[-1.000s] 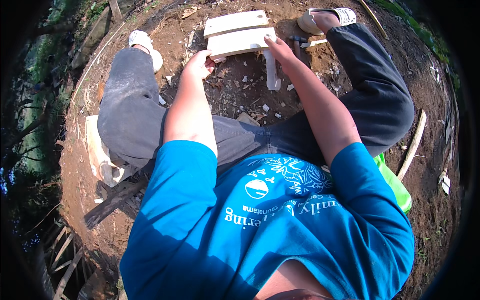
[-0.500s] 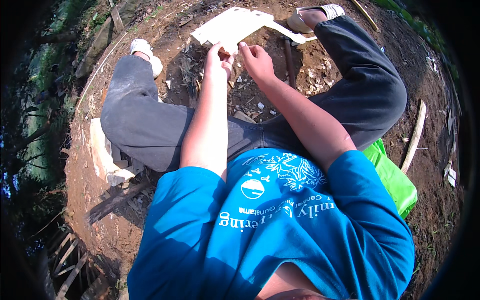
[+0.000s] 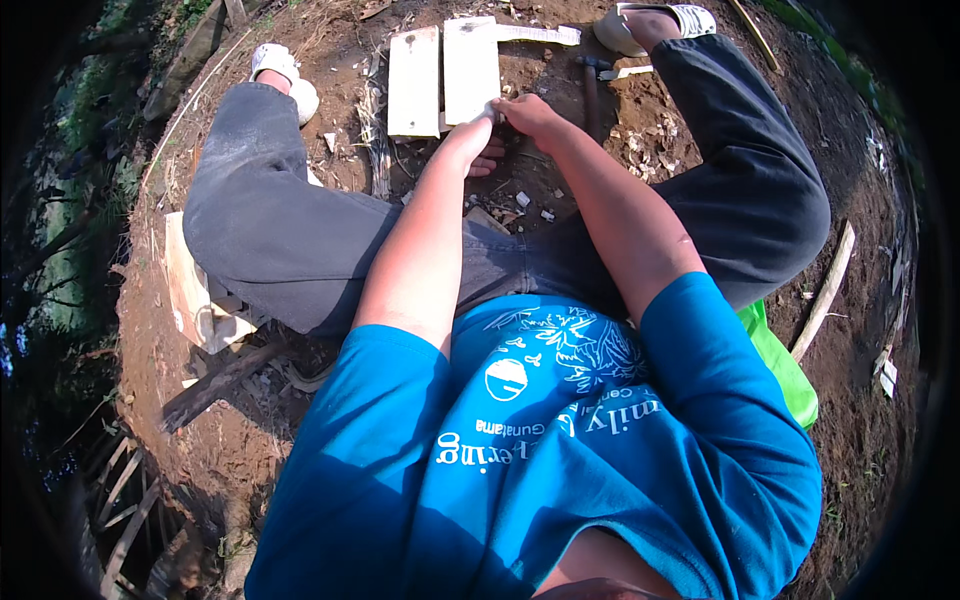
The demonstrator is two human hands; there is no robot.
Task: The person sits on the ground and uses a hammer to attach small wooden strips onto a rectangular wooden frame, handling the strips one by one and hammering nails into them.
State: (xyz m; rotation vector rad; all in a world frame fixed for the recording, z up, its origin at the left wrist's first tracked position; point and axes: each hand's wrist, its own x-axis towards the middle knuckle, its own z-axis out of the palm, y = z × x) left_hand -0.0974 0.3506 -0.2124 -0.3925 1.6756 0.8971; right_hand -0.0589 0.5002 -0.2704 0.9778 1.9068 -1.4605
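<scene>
Two pale wooden boards lie side by side beyond my hands, with a narrow dark gap between them. The left wooden board [image 3: 414, 85] rests near the ground, out of my grasp. At the near end of the right wooden board [image 3: 470, 72] is my left hand [image 3: 470, 147], its thumb side against the edge and its fingers loosely curled below. My right hand [image 3: 530, 116] pinches that board's near right corner between thumb and fingers. A narrow pale piece of wood [image 3: 540, 35] sticks out to the right from behind the board's far end.
To the right, a hammer [image 3: 591, 98] lies on the soil beside a small pale stick [image 3: 626, 72]. Wood chips [image 3: 640, 125] are scattered between my legs. A split log [image 3: 190, 285] lies at left, a bright green bag [image 3: 780, 370] and a long stick [image 3: 828, 290] at right.
The boards have swung from a slanted, joined-looking position to pointing straight away from me, with a gap now showing. My hands have moved slightly right and nearer.
</scene>
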